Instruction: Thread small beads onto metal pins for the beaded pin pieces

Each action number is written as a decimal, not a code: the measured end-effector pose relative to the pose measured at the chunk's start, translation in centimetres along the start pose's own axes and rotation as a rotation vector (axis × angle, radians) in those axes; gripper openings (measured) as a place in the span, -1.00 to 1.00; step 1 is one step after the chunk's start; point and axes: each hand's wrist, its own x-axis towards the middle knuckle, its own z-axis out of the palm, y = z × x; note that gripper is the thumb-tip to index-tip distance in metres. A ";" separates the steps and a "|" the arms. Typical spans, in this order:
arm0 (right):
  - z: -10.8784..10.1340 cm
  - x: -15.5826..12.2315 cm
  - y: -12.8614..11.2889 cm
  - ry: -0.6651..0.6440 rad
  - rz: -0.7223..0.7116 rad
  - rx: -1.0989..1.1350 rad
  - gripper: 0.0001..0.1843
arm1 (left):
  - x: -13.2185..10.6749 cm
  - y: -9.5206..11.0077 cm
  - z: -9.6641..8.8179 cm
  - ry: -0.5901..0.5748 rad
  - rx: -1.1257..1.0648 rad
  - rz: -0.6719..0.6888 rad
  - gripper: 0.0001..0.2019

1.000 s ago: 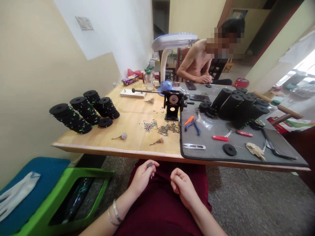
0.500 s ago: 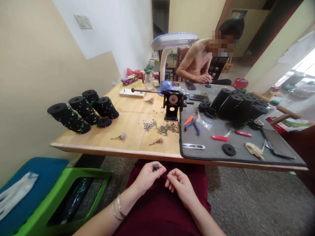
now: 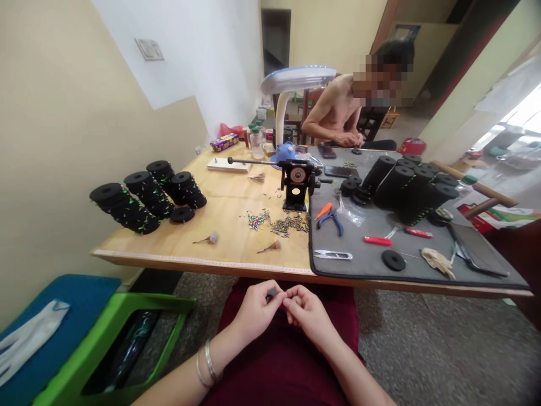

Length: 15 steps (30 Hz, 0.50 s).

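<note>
Over my lap, just below the table's front edge, my two hands meet at the fingertips. My left hand [image 3: 257,305] is closed round a small dark grey object [image 3: 271,293], of which only a little shows between thumb and fingers. Pinched shut against the left fingertips is my right hand [image 3: 310,311]; whatever its fingers hold is too small or hidden to make out. On the table edge ahead lie a bristly tuft with an orange band [image 3: 270,246], a pale tuft [image 3: 207,238] and a pair of thread snips [image 3: 333,255].
Stacked black foam spools [image 3: 124,208] stand left, and more spools [image 3: 399,186] stand on the grey mat [image 3: 359,265]. A black hand-cranked winder [image 3: 296,183] sits mid-table by small metal pieces [image 3: 289,225], pliers [image 3: 336,221] and a lamp [image 3: 296,79]. Another person [image 3: 338,113] sits opposite.
My right hand has moved left and up, so its fingertips now touch those of my left hand. Before, a small gap lay between them. The view has tilted slightly.
</note>
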 end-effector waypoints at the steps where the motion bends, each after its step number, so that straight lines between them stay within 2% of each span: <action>1: 0.0 0.0 0.0 0.006 -0.006 -0.030 -0.71 | 0.0 0.1 -0.1 0.004 0.028 0.019 -0.77; 5: 0.3 -0.3 -0.3 0.034 -0.021 -0.068 -0.69 | 0.3 0.4 -0.6 0.001 0.088 0.083 -0.79; 8: 0.2 -0.4 -0.4 0.080 -0.033 -0.010 -0.69 | 0.9 0.6 -1.9 0.056 0.165 0.144 -0.80; 12: -0.2 -0.4 0.3 0.107 -0.048 0.141 -0.66 | 2.6 0.6 -4.9 0.177 0.433 0.215 -0.79; 15: -0.5 -0.3 0.9 0.112 -0.034 0.267 -0.64 | 4.2 0.4 -7.4 0.208 0.650 0.225 -0.81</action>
